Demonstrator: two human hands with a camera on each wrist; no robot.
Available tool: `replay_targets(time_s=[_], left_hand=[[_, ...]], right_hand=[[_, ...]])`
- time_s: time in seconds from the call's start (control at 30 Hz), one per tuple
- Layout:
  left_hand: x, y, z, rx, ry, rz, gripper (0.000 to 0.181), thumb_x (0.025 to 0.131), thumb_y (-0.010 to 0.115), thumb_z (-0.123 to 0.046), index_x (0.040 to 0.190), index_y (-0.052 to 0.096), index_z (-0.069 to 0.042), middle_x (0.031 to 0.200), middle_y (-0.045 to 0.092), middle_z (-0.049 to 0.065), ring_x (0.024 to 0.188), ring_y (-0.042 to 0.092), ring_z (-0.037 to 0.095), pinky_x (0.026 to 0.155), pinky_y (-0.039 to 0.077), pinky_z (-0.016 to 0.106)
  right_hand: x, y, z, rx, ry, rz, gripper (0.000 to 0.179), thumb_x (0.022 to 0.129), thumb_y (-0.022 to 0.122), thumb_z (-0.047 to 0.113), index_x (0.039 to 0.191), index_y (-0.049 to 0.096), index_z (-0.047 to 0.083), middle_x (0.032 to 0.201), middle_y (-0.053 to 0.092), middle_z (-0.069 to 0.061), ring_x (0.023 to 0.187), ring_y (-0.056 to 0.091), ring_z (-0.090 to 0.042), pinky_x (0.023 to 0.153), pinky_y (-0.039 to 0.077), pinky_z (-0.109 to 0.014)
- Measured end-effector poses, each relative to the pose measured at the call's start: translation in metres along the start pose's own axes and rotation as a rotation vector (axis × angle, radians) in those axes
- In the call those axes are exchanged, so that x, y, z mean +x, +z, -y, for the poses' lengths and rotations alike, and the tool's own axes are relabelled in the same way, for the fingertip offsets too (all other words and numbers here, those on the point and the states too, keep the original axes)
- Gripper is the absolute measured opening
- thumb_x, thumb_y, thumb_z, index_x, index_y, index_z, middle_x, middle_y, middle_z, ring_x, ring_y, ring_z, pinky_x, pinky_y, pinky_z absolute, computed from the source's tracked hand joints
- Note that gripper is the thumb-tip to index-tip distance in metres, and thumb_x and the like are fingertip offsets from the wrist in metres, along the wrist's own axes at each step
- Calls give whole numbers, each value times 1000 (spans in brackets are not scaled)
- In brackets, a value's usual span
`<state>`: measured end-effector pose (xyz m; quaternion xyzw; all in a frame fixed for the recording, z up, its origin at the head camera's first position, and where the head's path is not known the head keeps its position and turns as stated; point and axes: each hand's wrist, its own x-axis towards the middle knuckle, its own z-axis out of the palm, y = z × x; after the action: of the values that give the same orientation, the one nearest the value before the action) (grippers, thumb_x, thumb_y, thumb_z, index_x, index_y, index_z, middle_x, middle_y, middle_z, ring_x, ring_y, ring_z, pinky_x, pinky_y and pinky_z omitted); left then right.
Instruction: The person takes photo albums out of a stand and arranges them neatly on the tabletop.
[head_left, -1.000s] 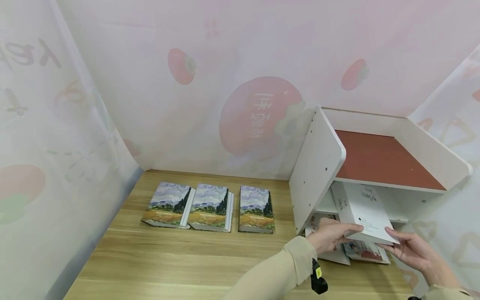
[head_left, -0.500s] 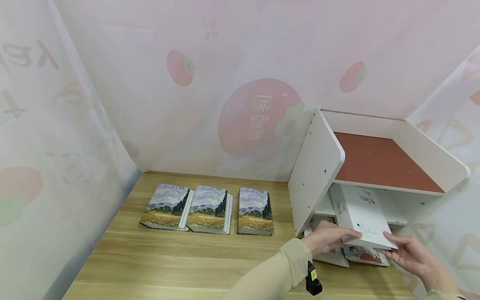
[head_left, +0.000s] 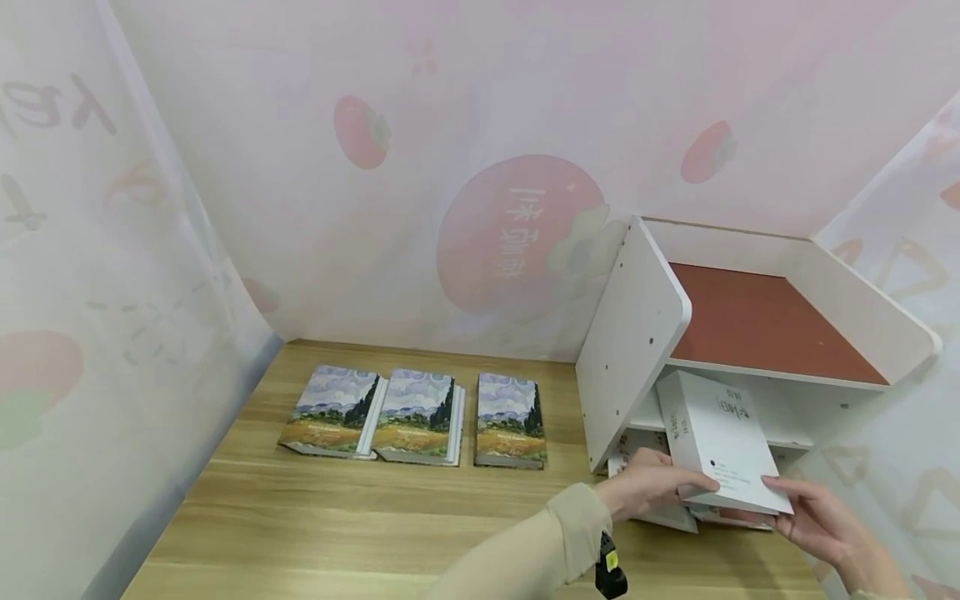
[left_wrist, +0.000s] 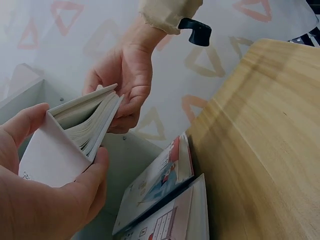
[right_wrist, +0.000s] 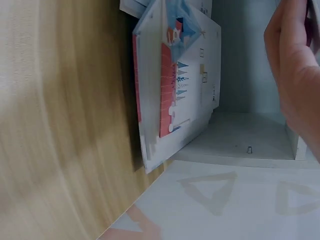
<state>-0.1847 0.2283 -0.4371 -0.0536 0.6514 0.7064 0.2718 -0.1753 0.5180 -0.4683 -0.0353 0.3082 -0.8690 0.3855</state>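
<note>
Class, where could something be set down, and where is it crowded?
Bare: tabletop in front of the landscape-covered books; red shelf between white side panels. Crowded: the cabinet front, where left hand and right hand hold a white book above other books.

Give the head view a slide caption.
Left hand and right hand hold a white book at a white bookshelf beside landscape-covered books.
</note>
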Motion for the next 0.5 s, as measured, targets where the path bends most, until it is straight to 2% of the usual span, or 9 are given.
replay_targets(time_s=[0.07,0.13,0.17,0.23,0.33,0.4,0.5], left_hand=[[-1,-2,0,15,-3,14,69,68,91,-18,53,24,-21,48,21,-8,43,21,9,44,34,20],[-3,-4,0,9,-11,38,69,68,91,-19,51,24,-21,47,24,-9,42,18,8,43,24,20],[-4,-4,0,-3,-10,49,69,69,90,-18,50,24,-21,47,26,-9,42,19,8,43,25,19],[-7,-4,0,-21,-7,63,68,70,90,-17,49,25,-20,48,39,-9,43,27,7,46,31,19],[-11,-4,1,-42,-6,75,54,71,89,-13,47,40,-14,61,60,-3,51,49,9,60,50,23],[-14,-3,1,-40,-8,72,41,71,88,-12,51,52,-10,70,68,2,63,62,14,75,56,30],[-18,-3,1,-16,-19,59,28,70,89,-12,61,63,-5,74,68,4,69,67,20,82,57,35]], right_hand=[[-1,0,-2,13,-6,19,54,107,10,6,130,58,-5,133,54,-23,127,49,-36,115,21,-46],[-1,1,-3,12,-18,36,54,107,10,5,131,57,-4,134,53,-23,127,48,-36,115,18,-48],[-1,1,-4,12,-19,42,54,107,10,5,131,57,-4,134,53,-22,127,48,-36,115,18,-48],[-2,2,-5,1,-23,48,53,107,10,5,131,57,-3,133,54,-21,126,50,-34,115,24,-47],[-3,3,-7,-15,-9,53,53,107,11,6,130,58,-3,132,56,-19,124,52,-30,112,35,-42],[-4,4,-8,-32,-5,56,54,107,10,5,129,58,-4,131,57,-18,123,53,-29,109,39,-39],[-6,6,-10,-38,5,67,54,106,9,5,129,58,-3,130,58,-18,122,54,-28,107,41,-37]])
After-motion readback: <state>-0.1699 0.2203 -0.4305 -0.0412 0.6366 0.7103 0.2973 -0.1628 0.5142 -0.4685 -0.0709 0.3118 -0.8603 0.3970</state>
